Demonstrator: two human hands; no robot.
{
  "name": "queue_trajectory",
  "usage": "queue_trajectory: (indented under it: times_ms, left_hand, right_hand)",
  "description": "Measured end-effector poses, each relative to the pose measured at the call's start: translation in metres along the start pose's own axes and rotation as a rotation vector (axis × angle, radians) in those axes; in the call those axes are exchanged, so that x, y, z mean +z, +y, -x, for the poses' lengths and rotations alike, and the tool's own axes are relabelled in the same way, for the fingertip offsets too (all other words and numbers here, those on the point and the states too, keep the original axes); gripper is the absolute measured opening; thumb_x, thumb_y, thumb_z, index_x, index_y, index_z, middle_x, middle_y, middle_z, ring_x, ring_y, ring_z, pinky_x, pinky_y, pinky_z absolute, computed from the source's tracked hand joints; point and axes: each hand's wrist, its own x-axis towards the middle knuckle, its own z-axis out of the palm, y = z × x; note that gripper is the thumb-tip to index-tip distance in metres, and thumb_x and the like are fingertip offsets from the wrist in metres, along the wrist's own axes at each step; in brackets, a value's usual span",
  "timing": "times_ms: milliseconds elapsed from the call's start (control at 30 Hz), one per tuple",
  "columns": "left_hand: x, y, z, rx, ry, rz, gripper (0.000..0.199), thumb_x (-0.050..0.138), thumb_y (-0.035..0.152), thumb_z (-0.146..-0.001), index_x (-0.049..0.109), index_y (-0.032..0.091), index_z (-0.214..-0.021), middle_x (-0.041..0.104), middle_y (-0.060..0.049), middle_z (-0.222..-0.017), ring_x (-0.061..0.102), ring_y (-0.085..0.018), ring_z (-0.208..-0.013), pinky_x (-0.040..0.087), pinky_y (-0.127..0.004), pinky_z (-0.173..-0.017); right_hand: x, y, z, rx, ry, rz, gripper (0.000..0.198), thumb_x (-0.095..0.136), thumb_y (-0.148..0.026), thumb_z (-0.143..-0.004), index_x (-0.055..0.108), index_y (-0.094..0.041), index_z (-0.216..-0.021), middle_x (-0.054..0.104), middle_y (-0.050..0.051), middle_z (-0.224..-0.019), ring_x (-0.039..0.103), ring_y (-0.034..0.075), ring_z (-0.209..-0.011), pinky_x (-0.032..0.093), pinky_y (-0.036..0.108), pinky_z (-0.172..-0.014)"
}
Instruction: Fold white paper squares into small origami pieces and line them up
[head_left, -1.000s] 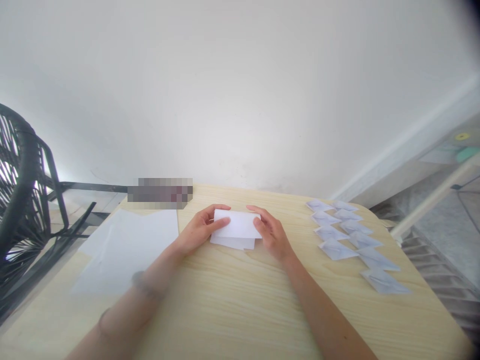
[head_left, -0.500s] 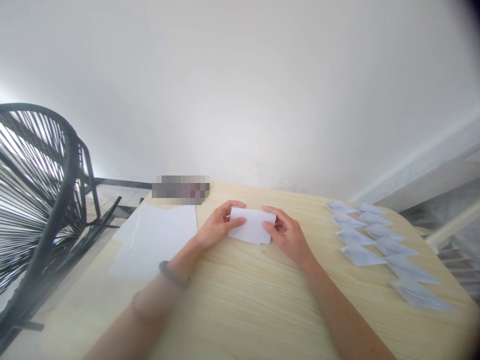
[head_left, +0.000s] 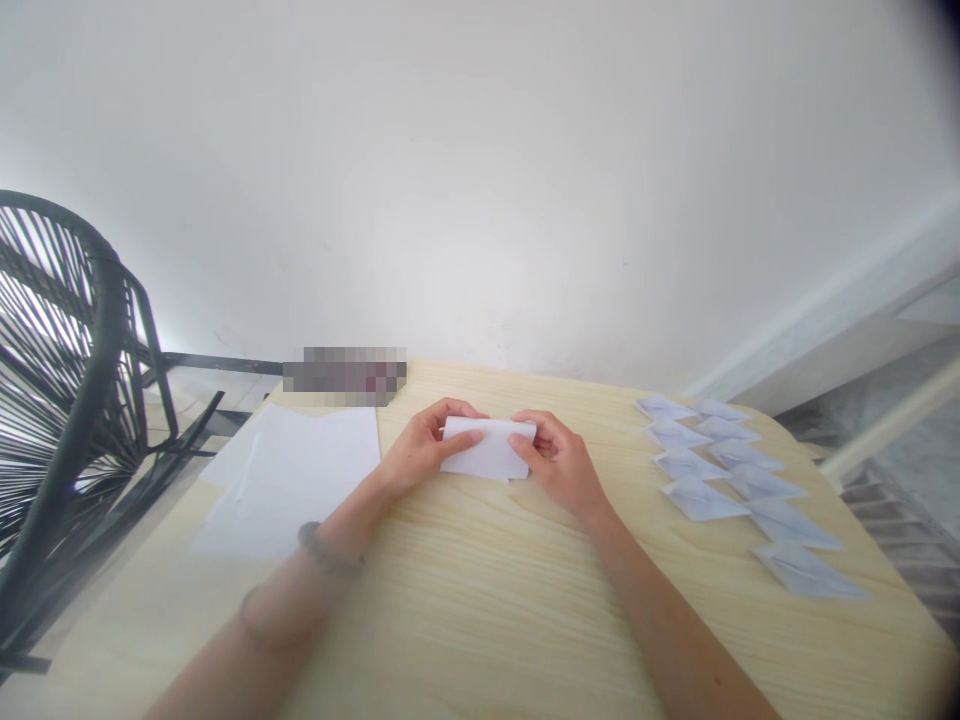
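A small folded sheet of white paper (head_left: 484,457) is held just above the wooden table (head_left: 480,600). My left hand (head_left: 429,440) pinches its left end, thumb on the near face and fingers behind the top edge. At the right end my right hand (head_left: 559,460) grips it the same way, fingertips partly hidden behind the paper. The top edge looks bent over between the two hands. Loose white sheets (head_left: 300,480) lie in an overlapping stack left of my left hand.
Several folded white paper pieces (head_left: 701,500) lie in two slanting rows on the right. A blurred-out dark object (head_left: 345,377) sits at the table's far left corner. A black corded chair (head_left: 112,320) stands on the left, and a white wall (head_left: 480,200) rises behind the table.
The view has shifted slightly, so everything sits a little further left. My fingers have drawn the paper's top edge over, and the visible face looks shorter. Both hands keep their hold.
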Motion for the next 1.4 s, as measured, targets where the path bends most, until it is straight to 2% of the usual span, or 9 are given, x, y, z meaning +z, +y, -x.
queue_trajectory:
  times_ms: [133, 267, 367, 467, 667, 867, 1000, 1400]
  left_hand:
    - [-0.0014, -0.0003, 0.0008, -0.025, 0.05, -0.083, 0.031, 0.059, 0.039, -0.071, 0.056, 0.017, -0.093, 0.06, -0.005, -0.093, 0.054, -0.013, -0.07, 0.04, -0.022, -0.056]
    - [-0.0026, -0.0029, 0.0004, -0.062, 0.043, -0.068, 0.035, 0.058, 0.04, -0.072, 0.057, 0.018, -0.099, 0.06, -0.003, -0.083, 0.052, -0.012, -0.063, 0.039, -0.021, -0.052]
    - [-0.0013, -0.0028, 0.0009, -0.075, 0.045, -0.102, 0.038, 0.059, 0.041, -0.07, 0.059, 0.018, -0.1, 0.06, -0.003, -0.078, 0.052, -0.012, -0.061, 0.038, -0.021, -0.05]
    - [0.0011, -0.0016, 0.0025, -0.087, 0.052, -0.162, 0.039, 0.06, 0.043, -0.069, 0.062, 0.017, -0.098, 0.062, -0.004, -0.077, 0.052, -0.013, -0.06, 0.038, -0.021, -0.049]
    - [0.0026, -0.0012, 0.0025, -0.074, 0.055, -0.182, 0.036, 0.057, 0.044, -0.071, 0.064, 0.018, -0.094, 0.063, -0.004, -0.079, 0.052, -0.014, -0.061, 0.038, -0.022, -0.049]
    - [0.0009, -0.005, -0.0003, -0.06, 0.075, -0.176, 0.037, 0.057, 0.046, -0.071, 0.064, 0.016, -0.093, 0.063, -0.005, -0.079, 0.053, -0.015, -0.063, 0.039, -0.023, -0.053]
    - [0.0008, -0.0048, -0.0004, -0.056, 0.079, -0.181, 0.038, 0.056, 0.046, -0.071, 0.063, 0.016, -0.094, 0.063, -0.006, -0.081, 0.053, -0.014, -0.064, 0.039, -0.023, -0.054]
    - [0.0028, -0.0015, 0.0004, -0.099, 0.099, -0.177, 0.039, 0.055, 0.049, -0.07, 0.064, 0.016, -0.088, 0.061, -0.003, -0.072, 0.05, -0.013, -0.057, 0.034, -0.021, -0.048]
  right_hand:
    - [0.0012, 0.0058, -0.0005, -0.031, -0.001, 0.005, 0.028, 0.055, -0.035, -0.074, 0.054, -0.019, -0.097, 0.062, 0.003, -0.083, 0.058, 0.013, -0.069, 0.048, 0.024, -0.06]
    - [0.002, 0.003, -0.0006, -0.047, -0.017, 0.024, 0.028, 0.054, -0.035, -0.074, 0.054, -0.02, -0.098, 0.061, 0.004, -0.087, 0.058, 0.013, -0.07, 0.047, 0.024, -0.059]
    - [0.004, 0.0024, -0.0013, -0.036, 0.037, 0.066, 0.028, 0.054, -0.037, -0.074, 0.055, -0.02, -0.096, 0.062, 0.004, -0.089, 0.057, 0.012, -0.068, 0.046, 0.023, -0.058]
    - [0.0056, 0.0059, -0.0021, -0.013, 0.079, 0.092, 0.028, 0.054, -0.039, -0.074, 0.057, -0.019, -0.093, 0.062, 0.004, -0.086, 0.054, 0.011, -0.062, 0.044, 0.022, -0.053]
    - [0.0046, 0.0099, -0.0021, 0.021, 0.042, 0.078, 0.027, 0.053, -0.041, -0.074, 0.058, -0.019, -0.09, 0.062, 0.003, -0.077, 0.053, 0.011, -0.059, 0.043, 0.022, -0.052]
    - [0.0037, 0.0054, -0.0024, 0.005, 0.041, 0.084, 0.027, 0.053, -0.04, -0.075, 0.059, -0.019, -0.09, 0.062, 0.003, -0.081, 0.053, 0.012, -0.062, 0.042, 0.022, -0.053]
    - [0.0041, 0.0052, -0.0029, 0.012, 0.043, 0.08, 0.026, 0.05, -0.04, -0.077, 0.059, -0.019, -0.09, 0.06, 0.002, -0.072, 0.05, 0.011, -0.056, 0.039, 0.022, -0.048]
    - [0.0042, 0.0063, -0.0034, -0.013, 0.04, 0.039, 0.026, 0.05, -0.039, -0.076, 0.059, -0.018, -0.089, 0.061, 0.004, -0.08, 0.052, 0.011, -0.058, 0.041, 0.021, -0.049]
